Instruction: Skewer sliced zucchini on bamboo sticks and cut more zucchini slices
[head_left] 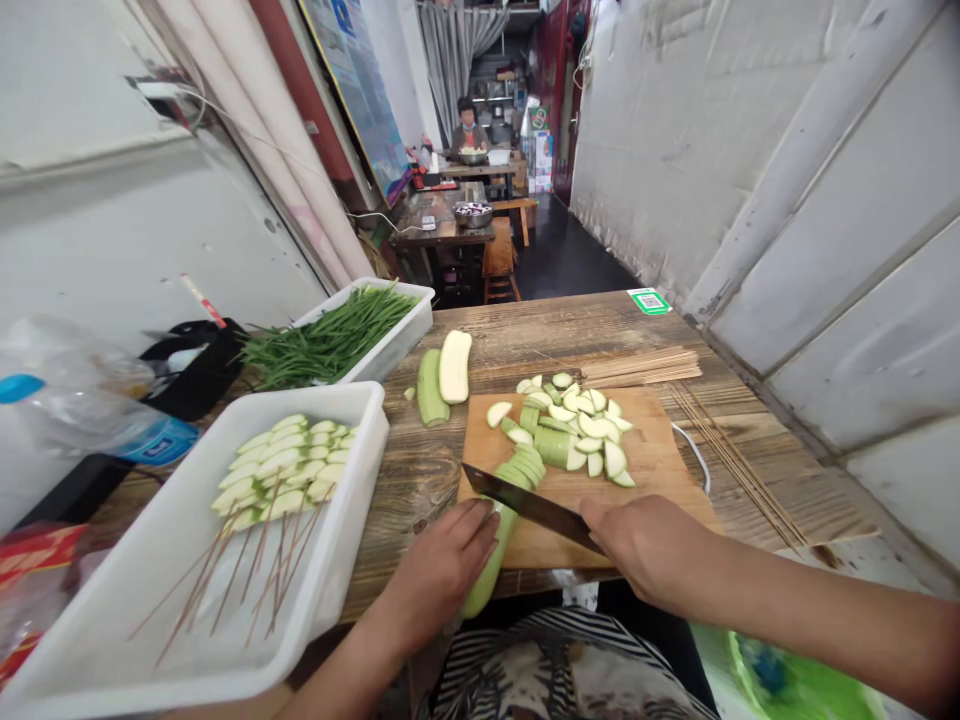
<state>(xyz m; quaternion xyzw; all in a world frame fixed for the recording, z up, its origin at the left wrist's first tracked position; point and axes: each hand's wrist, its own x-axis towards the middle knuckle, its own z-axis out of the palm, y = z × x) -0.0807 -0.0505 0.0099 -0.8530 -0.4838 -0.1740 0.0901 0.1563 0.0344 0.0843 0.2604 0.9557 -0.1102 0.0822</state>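
Note:
My left hand [448, 558] is closed on a pale green zucchini [491, 555] that lies over the near left edge of the wooden cutting board [645, 480]. In my right hand [637, 545] is a kitchen knife [536, 508], its dark blade resting across the zucchini just beyond my left fingers. Thin slices [523, 465] lean together on the far side of the blade. A pile of cut zucchini pieces [585, 425] covers the board's far half. Past the board's left corner, two zucchini halves [444, 380] lie on the table.
A white tray [367, 450] on the left holds skewered zucchini slices [289, 465]; behind it another tray [405, 345] holds green stalks [337, 335]. Wooden skewers [641, 367] lie behind and right of the board. A plastic bottle [90, 420] lies far left. Another person [469, 135] sits at a back table.

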